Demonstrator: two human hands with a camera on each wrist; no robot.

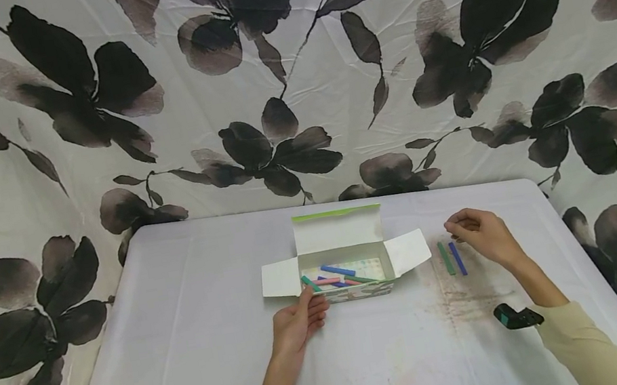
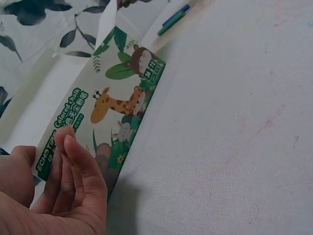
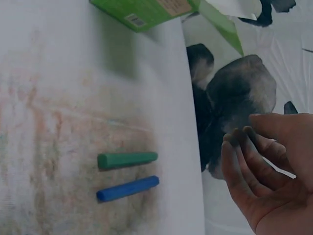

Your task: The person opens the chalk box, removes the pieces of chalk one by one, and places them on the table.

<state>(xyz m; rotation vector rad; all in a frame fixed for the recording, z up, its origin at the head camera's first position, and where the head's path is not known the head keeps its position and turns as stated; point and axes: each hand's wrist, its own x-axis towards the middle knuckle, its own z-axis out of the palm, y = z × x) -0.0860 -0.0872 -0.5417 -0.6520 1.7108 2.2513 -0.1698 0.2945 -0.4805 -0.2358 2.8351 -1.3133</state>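
Note:
A chalk box [image 1: 363,292], printed with a giraffe and other animals, stands with its lid and side flaps spread. Inside it lie several chalk sticks, among them a blue stick [image 1: 337,270] and a green stick [image 1: 309,283]. My left hand [image 1: 297,325] grips the front wall of the box near its left corner, thumb at the rim and fingers against the printed face [image 2: 117,105]. To the right of the box, a green chalk stick [image 3: 128,160] and a blue chalk stick [image 3: 128,188] lie side by side. Just beyond them hovers my right hand [image 1: 486,237], fingers loosely bent, holding nothing.
A white cloth covers the table [image 1: 188,351], with brownish chalk smudges [image 1: 476,300] near the two loose sticks. Behind the table hangs a floral curtain [image 1: 326,79]. The box's side flap [image 1: 408,252] sticks out toward the right hand.

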